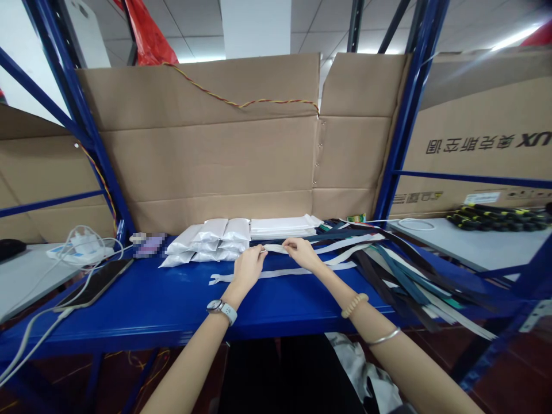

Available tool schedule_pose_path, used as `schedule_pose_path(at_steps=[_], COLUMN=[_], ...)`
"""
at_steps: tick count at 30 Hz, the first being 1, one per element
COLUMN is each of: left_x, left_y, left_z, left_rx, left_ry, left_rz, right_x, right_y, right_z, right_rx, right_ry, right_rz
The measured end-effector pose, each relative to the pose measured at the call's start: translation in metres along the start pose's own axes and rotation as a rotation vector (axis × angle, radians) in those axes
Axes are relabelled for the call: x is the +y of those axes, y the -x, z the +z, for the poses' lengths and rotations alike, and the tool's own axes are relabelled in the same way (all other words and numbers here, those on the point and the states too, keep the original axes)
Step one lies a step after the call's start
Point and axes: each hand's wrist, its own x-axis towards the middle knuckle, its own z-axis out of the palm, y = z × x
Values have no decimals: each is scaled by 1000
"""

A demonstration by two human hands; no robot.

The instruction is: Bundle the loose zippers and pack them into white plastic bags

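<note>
Nearest, a little in from the front edge of the blue worktop point(172, 300), a loose strip point(284, 273) of white tape lies roughly left to right, its left end tipped with a small tab, both forearms passing over it. Just beyond, the left hand point(249, 265) and right hand point(302, 254) share a pale held strip point(275, 248), the stretch between them running crosswise. On each hand the fingers are pinched together with the strip caught between, so neither hand is nearer to it. The tangle of strips point(402, 274) spreads off to the right, on the right hand's side; whether the held strip runs on towards it past that wrist, I can't tell. Farther back sit white packets point(219, 237), left of the hands, and a flat white stack point(280, 227) before the cardboard panel point(215, 152).
</note>
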Motion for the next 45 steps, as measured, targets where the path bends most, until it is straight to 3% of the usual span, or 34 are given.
schedule_pose_path(at_steps=[7, 13, 17, 23, 27, 31, 38, 45], left_x=[-6, -2, 2, 4, 5, 4, 6, 5], left_y=[3, 13, 15, 16, 16, 15, 18, 18], left_z=[-6, -19, -20, -12, -10, -10, -10, -9], left_rx=[24, 46, -4, -72, -71, -59, -87, -112], left_ry=[313, 450, 534, 651, 678, 686, 640, 513], left_rz=[-7, -25, -12, 25, 40, 68, 174, 256], right_x=[-6, -18, -27, -39, -47, -47, -39, -43], right_y=[12, 31, 41, 52, 59, 62, 58, 59], right_z=[-7, -7, 2, 16, 18, 21, 22, 17], right_rx=[-56, -135, -40, 87, -2, -77, -64, -84], right_ry=[-45, -126, -144, 105, 193, 114, -17, -59], right_rz=[-12, -104, -197, -222, -235, -223, -85, -82])
